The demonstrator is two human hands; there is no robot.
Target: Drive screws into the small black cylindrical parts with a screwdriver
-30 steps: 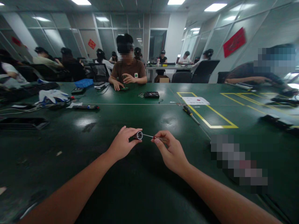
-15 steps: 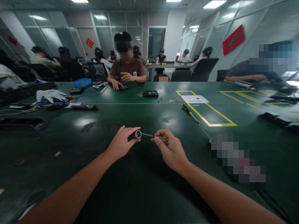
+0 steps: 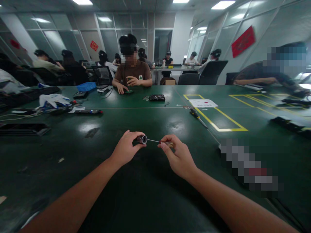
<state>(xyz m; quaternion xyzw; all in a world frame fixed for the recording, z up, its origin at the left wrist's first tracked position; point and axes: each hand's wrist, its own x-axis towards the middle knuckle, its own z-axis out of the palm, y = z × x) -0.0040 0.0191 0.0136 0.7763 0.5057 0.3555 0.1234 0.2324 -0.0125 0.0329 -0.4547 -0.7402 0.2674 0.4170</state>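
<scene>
Glass partitions and ceiling lights are seen across the top of the frame, with a red sign hung at the upper right. Seated people are spread across the background, and at upper centre a co-worker in a brown shirt is seated at the far side of the green table. At the centre of the frame, a short dark tube is held above the table by the left hand, its open, silver-rimmed end turned toward the camera and slightly right. The tube is clamped between the left thumb, below, and the fingers, above. Just right of it, a small screwdriver is gripped by the right hand, the thumb and fingers closed on its handle. Its thin shaft is pointed left at the tube's mouth; whether the tip is touching the rim or is inside cannot be told. Right of centre, a larger screwdriver with a black and yellow handle is laid beside yellow tape, near a white sheet. White and blue gloves are piled at the left, near a blue basket.
</scene>
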